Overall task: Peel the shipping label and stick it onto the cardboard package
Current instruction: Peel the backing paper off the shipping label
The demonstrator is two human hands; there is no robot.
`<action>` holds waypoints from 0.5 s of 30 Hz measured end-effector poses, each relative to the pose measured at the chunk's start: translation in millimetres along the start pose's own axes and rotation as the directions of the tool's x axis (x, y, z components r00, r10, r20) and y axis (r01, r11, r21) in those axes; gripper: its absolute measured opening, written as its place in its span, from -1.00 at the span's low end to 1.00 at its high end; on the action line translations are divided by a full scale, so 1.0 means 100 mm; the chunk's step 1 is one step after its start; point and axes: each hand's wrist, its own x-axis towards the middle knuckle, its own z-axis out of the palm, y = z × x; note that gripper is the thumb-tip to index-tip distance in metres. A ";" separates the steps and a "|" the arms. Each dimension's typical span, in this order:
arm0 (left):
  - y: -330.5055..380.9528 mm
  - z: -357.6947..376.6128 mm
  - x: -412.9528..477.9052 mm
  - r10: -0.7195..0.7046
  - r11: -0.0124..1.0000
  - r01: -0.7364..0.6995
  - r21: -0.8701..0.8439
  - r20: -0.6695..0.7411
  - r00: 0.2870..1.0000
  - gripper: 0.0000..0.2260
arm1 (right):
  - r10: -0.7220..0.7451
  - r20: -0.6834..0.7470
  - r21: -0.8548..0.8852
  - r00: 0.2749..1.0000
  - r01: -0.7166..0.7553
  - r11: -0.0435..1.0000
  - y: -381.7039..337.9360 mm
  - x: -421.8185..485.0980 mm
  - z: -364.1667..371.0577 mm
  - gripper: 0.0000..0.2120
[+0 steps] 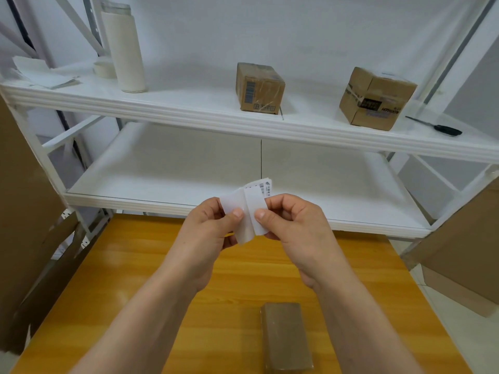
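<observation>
Both hands hold a white shipping label (pixel 256 197) up over the far edge of the wooden table (pixel 151 265). My left hand (pixel 213 228) pinches the glossy backing sheet (pixel 244 233), which curls away to the left. My right hand (pixel 291 220) pinches the label's right part, with printed barcode text showing at its top. The two layers are partly split apart. A small brown cardboard package (pixel 285 338), wrapped in clear tape, lies flat on the table near the front edge, below and apart from my hands.
A white metal shelf (pixel 189 112) stands behind the table. Its upper level carries two taped cardboard boxes (pixel 259 87) (pixel 376 98), a tall white bottle (pixel 122 49), a tape roll, papers and a black-handled tool (pixel 442 128). Flat cardboard sheets lean at both sides.
</observation>
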 end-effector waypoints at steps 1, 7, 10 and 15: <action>0.00 0.00 0.00 0.001 1.000 -0.001 -0.002 -0.004 1.000 -0.82 | 0.008 -0.002 0.021 1.000 -0.008 1.000 -0.01 0.00 0.00 -0.96; 0.03 0.01 0.01 0.011 1.000 -0.011 -0.011 -0.038 0.999 -0.84 | 0.014 -0.004 0.044 1.000 -0.014 0.999 -0.05 -0.01 0.01 -0.98; 0.04 0.01 0.01 0.010 1.000 -0.011 -0.024 -0.045 0.999 -0.82 | 0.022 0.008 0.039 1.000 -0.023 0.999 -0.06 -0.02 0.01 -0.96; 0.04 0.02 -0.01 0.019 0.997 -0.024 -0.077 -0.061 0.998 -0.61 | 0.045 0.012 0.088 0.999 -0.046 0.995 -0.06 -0.02 0.00 -0.96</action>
